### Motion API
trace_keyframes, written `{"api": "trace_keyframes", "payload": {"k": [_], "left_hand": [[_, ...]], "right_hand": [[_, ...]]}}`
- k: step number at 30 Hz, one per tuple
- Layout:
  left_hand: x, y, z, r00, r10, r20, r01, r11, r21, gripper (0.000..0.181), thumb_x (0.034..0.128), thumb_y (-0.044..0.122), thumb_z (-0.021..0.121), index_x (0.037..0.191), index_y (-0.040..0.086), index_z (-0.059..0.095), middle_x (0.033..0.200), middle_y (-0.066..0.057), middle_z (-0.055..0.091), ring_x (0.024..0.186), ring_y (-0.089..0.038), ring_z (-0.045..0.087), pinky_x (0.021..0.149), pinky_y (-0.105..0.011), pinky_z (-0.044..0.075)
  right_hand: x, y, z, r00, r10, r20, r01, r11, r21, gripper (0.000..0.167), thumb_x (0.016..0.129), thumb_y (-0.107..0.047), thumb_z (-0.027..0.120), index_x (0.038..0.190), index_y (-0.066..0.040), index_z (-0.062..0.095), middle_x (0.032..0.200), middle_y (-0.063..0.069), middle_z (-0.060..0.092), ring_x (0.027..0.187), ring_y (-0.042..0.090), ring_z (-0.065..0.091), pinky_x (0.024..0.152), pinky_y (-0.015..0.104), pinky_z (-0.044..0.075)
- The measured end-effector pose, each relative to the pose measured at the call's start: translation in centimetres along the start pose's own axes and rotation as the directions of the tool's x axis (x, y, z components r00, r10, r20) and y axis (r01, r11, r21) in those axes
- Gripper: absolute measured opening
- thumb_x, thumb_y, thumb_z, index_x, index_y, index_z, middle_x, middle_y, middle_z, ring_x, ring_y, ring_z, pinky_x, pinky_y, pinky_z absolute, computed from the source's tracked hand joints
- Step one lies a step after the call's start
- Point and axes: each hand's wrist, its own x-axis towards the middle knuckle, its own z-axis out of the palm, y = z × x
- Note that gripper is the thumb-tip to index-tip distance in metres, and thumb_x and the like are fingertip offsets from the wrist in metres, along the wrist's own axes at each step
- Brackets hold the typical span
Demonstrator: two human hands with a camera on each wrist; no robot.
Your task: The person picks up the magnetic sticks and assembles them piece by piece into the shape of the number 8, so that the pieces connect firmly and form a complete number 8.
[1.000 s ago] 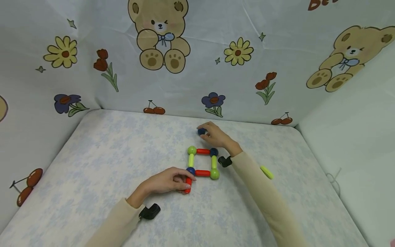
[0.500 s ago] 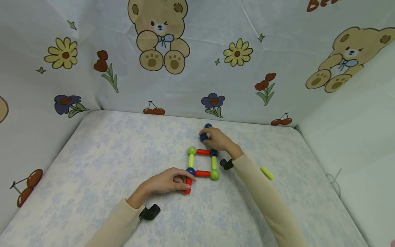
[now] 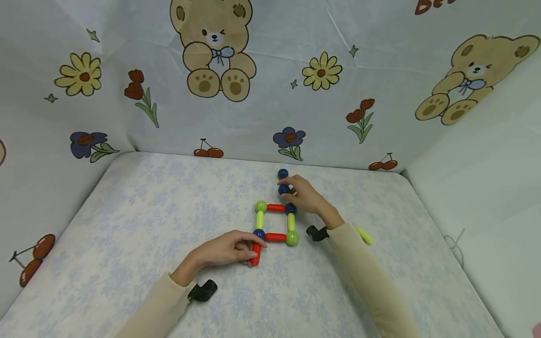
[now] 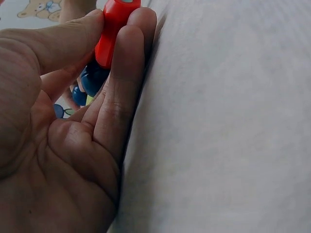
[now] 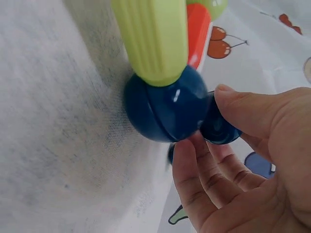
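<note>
Red and lime rods with balls at the corners form a square; its lime ball (image 3: 292,238) is at the near right corner. From the near left blue ball (image 3: 259,234) a red rod (image 3: 255,254) extends toward the front, pinched between the thumb and fingers of my left hand (image 3: 228,248); the left wrist view shows this red rod (image 4: 111,36) too. Beyond the far right corner ball (image 3: 290,209), my right hand (image 3: 307,196) holds a blue ball (image 3: 284,189) between thumb and fingers. In the right wrist view the held ball (image 5: 218,127) is beside the corner ball (image 5: 167,104).
Another blue ball (image 3: 282,173) lies behind the right hand, near the back edge. A loose lime rod (image 3: 364,235) lies to the right, partly behind the right sleeve. A printed cloth (image 3: 262,108) stands along the back.
The right hand has moved toward the square with a blue ball, uncovering another blue ball behind it. The left hand keeps its grip on the red rod. The head view has shifted slightly.
</note>
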Motion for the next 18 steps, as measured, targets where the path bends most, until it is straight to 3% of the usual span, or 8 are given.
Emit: {"api": "trace_keyframes", "payload": {"k": [9, 18], "left_hand": [[-0.2, -0.1, 0.0, 1.000, 0.004, 0.009, -0.003, 0.999, -0.037, 0.035, 0.1012, 0.008, 0.059, 0.136, 0.004, 0.059, 0.095, -0.012, 0.071, 0.087, -0.017, 0.069, 0.081, -0.027, 0.057], [-0.2, -0.2, 0.0, 0.999, 0.032, 0.019, -0.031, 0.999, -0.023, 0.035, 0.1011, 0.008, 0.059, 0.136, 0.001, 0.057, 0.091, -0.011, 0.068, 0.083, -0.016, 0.066, 0.077, -0.023, 0.054]], "right_hand": [[-2.8, -1.3, -0.1, 0.996, -0.040, -0.079, 0.047, 0.995, 0.085, 0.038, 0.096, -0.013, 0.068, 0.132, -0.005, 0.058, 0.121, 0.014, 0.055, 0.104, 0.030, 0.066, 0.087, 0.043, 0.056], [-5.3, -3.3, 0.2, 0.996, -0.080, -0.040, 0.086, 0.981, 0.173, 0.034, 0.092, -0.006, 0.072, 0.122, -0.008, 0.056, 0.122, 0.009, 0.061, 0.106, 0.027, 0.068, 0.093, 0.046, 0.054]]}}
